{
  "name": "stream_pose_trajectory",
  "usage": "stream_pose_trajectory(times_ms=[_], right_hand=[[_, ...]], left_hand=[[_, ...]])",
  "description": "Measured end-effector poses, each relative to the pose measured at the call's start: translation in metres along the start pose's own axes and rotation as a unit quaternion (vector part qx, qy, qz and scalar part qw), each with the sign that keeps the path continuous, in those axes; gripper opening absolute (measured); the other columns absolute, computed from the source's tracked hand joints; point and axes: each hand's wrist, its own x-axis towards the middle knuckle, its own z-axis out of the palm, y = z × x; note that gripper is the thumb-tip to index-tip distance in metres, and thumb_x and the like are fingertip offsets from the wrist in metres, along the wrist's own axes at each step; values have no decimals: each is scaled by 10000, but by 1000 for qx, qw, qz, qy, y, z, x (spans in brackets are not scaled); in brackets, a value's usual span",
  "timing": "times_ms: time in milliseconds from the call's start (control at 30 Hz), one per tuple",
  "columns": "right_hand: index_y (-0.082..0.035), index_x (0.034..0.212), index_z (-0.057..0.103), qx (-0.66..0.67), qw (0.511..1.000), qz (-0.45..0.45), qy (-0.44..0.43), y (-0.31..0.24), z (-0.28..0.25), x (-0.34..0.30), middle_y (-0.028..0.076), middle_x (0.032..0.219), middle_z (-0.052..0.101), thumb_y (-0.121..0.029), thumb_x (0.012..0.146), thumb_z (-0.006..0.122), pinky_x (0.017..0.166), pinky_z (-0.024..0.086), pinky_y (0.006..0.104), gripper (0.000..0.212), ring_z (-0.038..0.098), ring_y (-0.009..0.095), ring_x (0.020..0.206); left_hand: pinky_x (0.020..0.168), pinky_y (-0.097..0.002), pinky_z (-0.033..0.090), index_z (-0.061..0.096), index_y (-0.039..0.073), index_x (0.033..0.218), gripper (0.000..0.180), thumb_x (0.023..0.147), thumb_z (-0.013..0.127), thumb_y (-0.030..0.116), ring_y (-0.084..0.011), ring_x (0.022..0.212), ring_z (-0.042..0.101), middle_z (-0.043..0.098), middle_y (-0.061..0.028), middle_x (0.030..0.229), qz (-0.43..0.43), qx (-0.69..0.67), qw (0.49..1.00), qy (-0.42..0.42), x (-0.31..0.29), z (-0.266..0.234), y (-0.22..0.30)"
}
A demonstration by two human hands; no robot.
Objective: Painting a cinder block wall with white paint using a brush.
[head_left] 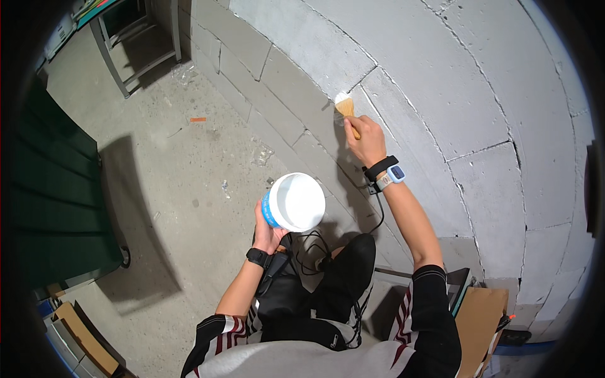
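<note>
My right hand [367,140] is closed around the handle of a flat paintbrush [345,107] with a wooden handle. White paint covers the bristle end, which touches or nearly touches the block wall [435,94] close to a mortar joint. Much of this wall carries a whitish coat, while its lower courses are bare grey. Over my lap, my left hand [270,232] grips the side of a white tub [301,203] with a blue label. White paint shows inside the tub, and its mouth faces up. Most of the left fingers are hidden behind the tub.
A dark green wheeled bin [69,183] stands at the left. Far left is a grey-legged table [113,53]. An orange scrap [198,119] and clear plastic bits [261,153] lie on the concrete floor [183,208]. Cardboard [482,324] stands at my lower right, and black cables [309,252] hang near my knees.
</note>
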Motion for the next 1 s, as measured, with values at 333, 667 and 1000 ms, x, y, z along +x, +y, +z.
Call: stream_pose_trajectory(times_ms=[333, 667, 1000], right_hand=[[-37, 1043, 702, 10, 991, 20, 135, -1, -59, 28, 180, 634, 596, -206, 972, 557, 506, 439, 386, 234, 610, 318, 542], [74, 1205, 622, 315, 911, 190, 186, 5, -19, 9, 190, 878, 714, -213, 1026, 484, 674, 593, 297, 365, 724, 219, 769], [98, 1166, 612, 456, 794, 384, 118, 24, 45, -13, 216, 836, 699, -234, 1014, 498, 620, 590, 302, 383, 717, 240, 709]], left_hand=[[1016, -514, 476, 331, 86, 1481, 796, 953, 247, 676, -352, 1287, 505, 440, -174, 1455, 4, 5, 1000, -5, 6, -10, -2], [1015, -482, 485, 317, 85, 1489, 765, 973, 223, 642, -326, 1287, 514, 455, -166, 1449, 4, -3, 1000, 4, 2, 0, 1], [1013, -491, 481, 317, 85, 1489, 811, 946, 267, 686, -344, 1283, 507, 434, -173, 1458, 5, -4, 1000, -7, 2, -3, 0]])
